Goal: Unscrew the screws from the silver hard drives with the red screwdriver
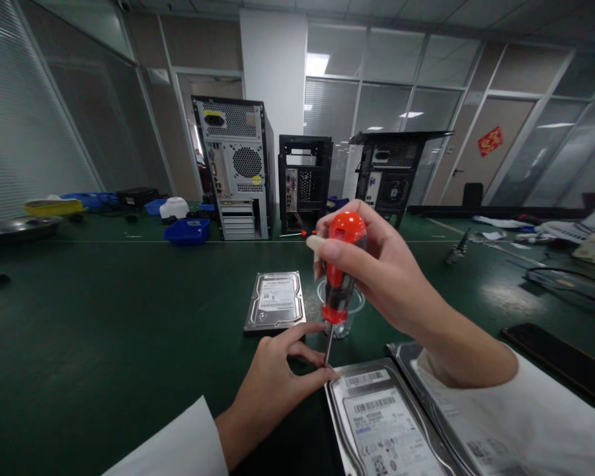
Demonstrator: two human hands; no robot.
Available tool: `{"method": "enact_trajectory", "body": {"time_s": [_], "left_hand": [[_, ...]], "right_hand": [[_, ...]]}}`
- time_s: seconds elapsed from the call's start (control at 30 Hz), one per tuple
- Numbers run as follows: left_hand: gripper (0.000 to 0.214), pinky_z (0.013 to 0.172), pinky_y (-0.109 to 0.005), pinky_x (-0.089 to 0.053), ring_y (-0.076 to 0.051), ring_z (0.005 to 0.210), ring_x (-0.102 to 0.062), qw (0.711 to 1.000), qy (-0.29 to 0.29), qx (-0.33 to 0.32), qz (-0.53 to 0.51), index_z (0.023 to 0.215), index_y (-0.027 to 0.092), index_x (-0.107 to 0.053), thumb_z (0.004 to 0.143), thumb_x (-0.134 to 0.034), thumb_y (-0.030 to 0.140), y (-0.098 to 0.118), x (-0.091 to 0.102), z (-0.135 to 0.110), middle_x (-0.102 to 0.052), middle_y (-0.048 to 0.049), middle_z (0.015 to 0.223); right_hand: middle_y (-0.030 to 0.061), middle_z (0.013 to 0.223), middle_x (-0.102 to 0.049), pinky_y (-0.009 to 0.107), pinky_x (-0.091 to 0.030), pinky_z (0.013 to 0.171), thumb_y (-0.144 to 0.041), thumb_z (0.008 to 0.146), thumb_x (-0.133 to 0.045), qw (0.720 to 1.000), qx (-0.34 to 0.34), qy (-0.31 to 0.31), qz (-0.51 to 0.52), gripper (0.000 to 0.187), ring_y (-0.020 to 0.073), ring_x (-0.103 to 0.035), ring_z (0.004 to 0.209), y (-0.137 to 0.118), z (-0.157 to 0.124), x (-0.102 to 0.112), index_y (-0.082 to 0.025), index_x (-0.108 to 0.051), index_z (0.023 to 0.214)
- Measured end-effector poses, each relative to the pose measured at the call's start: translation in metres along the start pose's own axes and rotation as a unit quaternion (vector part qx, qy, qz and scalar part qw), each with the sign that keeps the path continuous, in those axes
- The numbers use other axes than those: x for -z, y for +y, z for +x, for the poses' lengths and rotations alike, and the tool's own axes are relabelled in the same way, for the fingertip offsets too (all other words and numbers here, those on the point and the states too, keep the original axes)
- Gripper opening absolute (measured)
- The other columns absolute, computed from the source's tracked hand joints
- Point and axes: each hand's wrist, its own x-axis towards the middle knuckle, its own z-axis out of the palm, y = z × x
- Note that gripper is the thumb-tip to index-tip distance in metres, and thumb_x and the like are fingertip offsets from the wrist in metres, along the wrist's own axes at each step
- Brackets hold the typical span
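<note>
A red and black screwdriver [340, 271] is held upright in my right hand [381, 254], the fingers wrapped round its handle. Its shaft points down at the top left corner of a labelled hard drive [381, 416]. Around the tip, the thumb and fingers of my left hand [282, 370] close in, the thumb touching the drive's corner; any screw there is hidden. Partly under my right forearm lies another hard drive [436, 390]. Behind my left hand a third hard drive [276, 301] lies flat. A clear plastic cup [354, 305] stands behind the screwdriver, partly covered.
Three computer cases stand at the back: a tall one [238, 158], an open frame [305, 182] and one with a raised panel [389, 172]. A second screwdriver [297, 233] lies before them. Left is a blue tray [187, 231]; right, a black slab [560, 360] and cables [570, 274].
</note>
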Motion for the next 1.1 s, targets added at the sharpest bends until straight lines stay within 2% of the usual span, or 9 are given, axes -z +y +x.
{"method": "enact_trajectory", "body": {"time_s": [0.17, 0.3, 0.4, 0.57, 0.7, 0.77, 0.87, 1.0, 1.1], "left_hand": [[0.050, 0.086, -0.031, -0.047, -0.022, 0.076, -0.070, 1.000, -0.006, -0.003, 0.025, 0.117, 0.021, -0.058, 0.072, -0.074, 0.033, -0.001, 0.002, -0.002, -0.074, 0.0028, 0.075], [0.055, 0.079, -0.028, -0.049, -0.021, 0.075, -0.070, 0.999, -0.013, -0.003, 0.034, 0.123, 0.020, -0.054, 0.073, -0.073, 0.033, -0.002, 0.002, -0.004, -0.074, 0.0027, 0.076], [0.058, 0.073, -0.027, -0.051, -0.021, 0.075, -0.070, 1.000, -0.017, -0.002, 0.025, 0.126, 0.020, -0.052, 0.073, -0.072, 0.034, -0.003, 0.001, -0.004, -0.074, 0.0024, 0.076], [0.058, 0.080, -0.029, -0.050, -0.021, 0.078, -0.070, 0.999, -0.023, -0.004, 0.029, 0.127, 0.020, -0.052, 0.074, -0.072, 0.035, -0.006, 0.001, -0.004, -0.074, 0.0022, 0.078], [0.062, 0.086, -0.032, -0.048, -0.022, 0.082, -0.070, 0.999, -0.026, 0.001, 0.020, 0.128, 0.022, -0.050, 0.073, -0.073, 0.036, -0.008, 0.003, -0.002, -0.074, 0.0020, 0.079], [0.063, 0.093, -0.034, -0.045, -0.023, 0.089, -0.068, 0.999, -0.039, 0.004, -0.002, 0.129, 0.022, -0.049, 0.072, -0.074, 0.035, -0.009, 0.004, 0.000, -0.074, 0.0007, 0.083], [0.063, 0.094, -0.035, -0.045, -0.024, 0.096, -0.066, 0.993, -0.092, 0.025, -0.070, 0.130, 0.018, -0.046, 0.074, -0.072, 0.029, -0.009, 0.006, 0.002, -0.073, -0.0046, 0.093], [0.063, 0.090, -0.036, -0.047, -0.024, 0.095, -0.066, 0.973, -0.155, 0.051, -0.160, 0.129, 0.013, -0.044, 0.074, -0.072, 0.025, -0.012, 0.014, 0.007, -0.072, -0.0110, 0.099], [0.061, 0.094, -0.037, -0.044, -0.025, 0.102, -0.063, 0.957, -0.177, 0.050, -0.223, 0.128, 0.013, -0.045, 0.075, -0.071, 0.028, -0.015, 0.025, 0.010, -0.069, -0.0130, 0.105]], "right_hand": [[-0.0061, 0.073, -0.054, 0.019, -0.046, 0.050, -0.025, 0.078, -0.069, 0.999, 0.007, -0.028, 0.024, 0.033, 0.0074, -0.054, 0.055, 0.001, 0.000, 0.000, -0.023, -0.040, 0.091], [-0.0062, 0.068, -0.051, 0.020, -0.044, 0.045, -0.037, 0.084, -0.059, 0.998, -0.007, -0.020, 0.064, 0.026, 0.0073, -0.050, 0.049, 0.001, 0.001, 0.000, -0.023, -0.037, 0.087], [-0.0051, 0.068, -0.051, 0.021, -0.045, 0.047, -0.039, 0.087, -0.055, 0.997, -0.016, -0.010, 0.075, 0.026, 0.0081, -0.051, 0.049, 0.000, 0.003, -0.002, -0.022, -0.035, 0.083], [-0.0040, 0.068, -0.053, 0.020, -0.047, 0.048, -0.039, 0.084, -0.060, 0.996, -0.024, -0.001, 0.083, 0.028, 0.0089, -0.053, 0.052, -0.003, 0.001, -0.004, -0.021, -0.038, 0.083], [-0.0008, 0.076, -0.056, 0.023, -0.053, 0.061, -0.038, 0.086, -0.058, 0.994, -0.032, -0.023, 0.100, 0.022, 0.0106, -0.057, 0.065, -0.002, 0.000, -0.001, -0.018, -0.048, 0.087], [0.0017, 0.083, -0.057, 0.026, -0.054, 0.067, -0.038, 0.090, -0.050, 0.992, -0.032, -0.046, 0.114, 0.022, 0.0116, -0.058, 0.071, -0.002, 0.001, 0.001, -0.017, -0.053, 0.092], [0.0033, 0.087, -0.057, 0.027, -0.054, 0.072, -0.036, 0.094, -0.039, 0.990, -0.033, -0.060, 0.123, 0.025, 0.0124, -0.059, 0.074, -0.001, 0.001, 0.004, -0.017, -0.055, 0.100], [0.0013, 0.086, -0.058, 0.027, -0.054, 0.069, -0.034, 0.094, -0.040, 0.993, -0.019, -0.054, 0.107, 0.022, 0.0121, -0.060, 0.072, 0.001, 0.003, 0.006, -0.023, -0.050, 0.111], [0.0017, 0.091, -0.059, 0.027, -0.055, 0.072, -0.033, 0.091, -0.050, 0.995, -0.013, -0.047, 0.091, 0.017, 0.0124, -0.061, 0.078, -0.001, 0.003, 0.007, -0.021, -0.054, 0.101]]}}
